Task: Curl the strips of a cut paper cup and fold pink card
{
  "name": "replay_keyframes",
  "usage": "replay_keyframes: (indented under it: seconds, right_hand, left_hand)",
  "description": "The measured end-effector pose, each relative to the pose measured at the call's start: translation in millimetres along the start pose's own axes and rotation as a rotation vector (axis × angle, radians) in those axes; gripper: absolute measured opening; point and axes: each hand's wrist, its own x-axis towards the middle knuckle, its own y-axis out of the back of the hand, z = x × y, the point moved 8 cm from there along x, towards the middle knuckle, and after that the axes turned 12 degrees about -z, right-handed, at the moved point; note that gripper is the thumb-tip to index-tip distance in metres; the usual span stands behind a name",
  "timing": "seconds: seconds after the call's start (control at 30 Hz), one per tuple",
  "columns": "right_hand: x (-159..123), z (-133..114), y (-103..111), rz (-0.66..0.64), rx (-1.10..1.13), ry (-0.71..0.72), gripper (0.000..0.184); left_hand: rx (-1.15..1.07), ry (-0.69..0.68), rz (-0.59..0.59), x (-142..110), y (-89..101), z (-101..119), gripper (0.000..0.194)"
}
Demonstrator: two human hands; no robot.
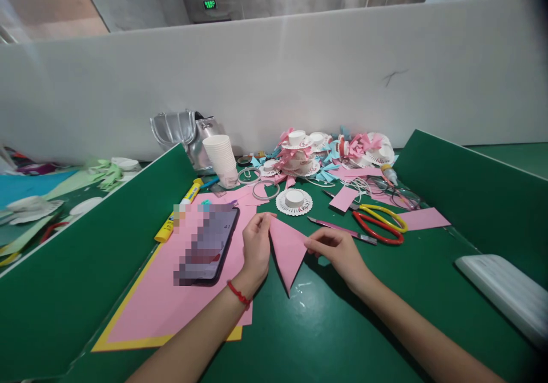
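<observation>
Between my two hands is a pink sheet of paper (287,250), folded to a triangle with its point toward me. My left hand (257,243) pinches its upper left corner; a red cord bracelet circles that wrist. At the right corner, the thumb and fingers of my right hand (336,252) are closed on the paper's edge. Just beyond the paper lies a white fringed paper disc (280,205) with a small round cup base (294,198) on it. A craft knife (342,230) and red-and-yellow-handled scissors (381,223) lie past my right hand.
A phone (216,252) rests on pink sheets (141,314) at left, beside a yellow glue stick (165,232). Stacked paper cups (220,157), a silver bag (175,129) and pink-and-blue paper crafts (295,157) stand behind. Green partitions (483,183) flank the desk; a white ridged object (505,291) lies right.
</observation>
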Motion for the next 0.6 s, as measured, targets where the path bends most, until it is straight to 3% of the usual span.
replay_keyframes:
  seconds: [0.2,0.33,0.5,0.6]
  right_hand:
    - [0,0,-9,-0.055,0.009,-0.009,0.012]
    - [-3,-1,-11,-0.054,0.021,-0.013,0.011]
    - [-5,-3,-13,-0.046,0.016,-0.018,0.012]
    - [-5,-2,-5,0.024,0.037,-0.010,0.011]
  left_hand:
    - [0.202,-0.045,0.091,-6,5.9,16,0.020]
    - [0.326,-0.136,0.069,-6,1.9,28,0.018]
    - [0.245,-0.225,0.067,-7,2.3,36,0.021]
    - [0.122,-0.111,0.028,-6,-1.5,25,0.029]
